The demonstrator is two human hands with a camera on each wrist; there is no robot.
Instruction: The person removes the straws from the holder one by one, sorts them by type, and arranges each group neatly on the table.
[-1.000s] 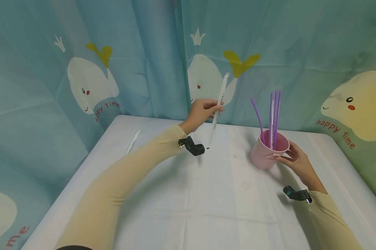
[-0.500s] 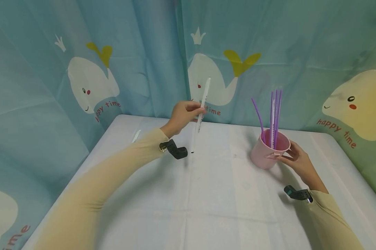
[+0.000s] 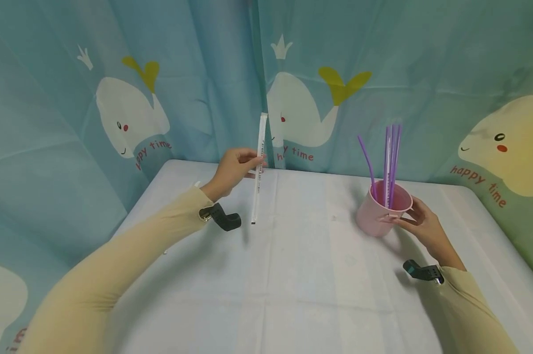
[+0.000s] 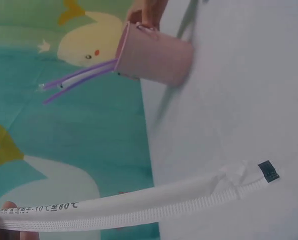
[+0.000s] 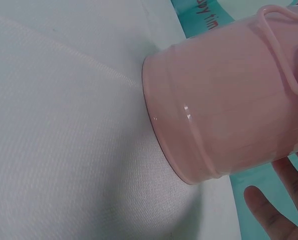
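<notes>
Left hand [image 3: 232,172], fingertips pinched, holds long white paper-wrapped straw [image 3: 256,196] near-upright over white table [image 3: 310,265], left of centre. Right hand [image 3: 427,232], fingers partly spread, grips glossy pink cylindrical cup [image 3: 372,220] at right; slender purple straws [image 3: 395,160] inside.

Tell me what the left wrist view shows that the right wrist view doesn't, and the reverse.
Left wrist only: the left hand, the white wrapper it pinches, with readable black print, and the purple straws.
Right wrist only: readable red lettering.
Both: the cup, right hand, table and curtain.
</notes>
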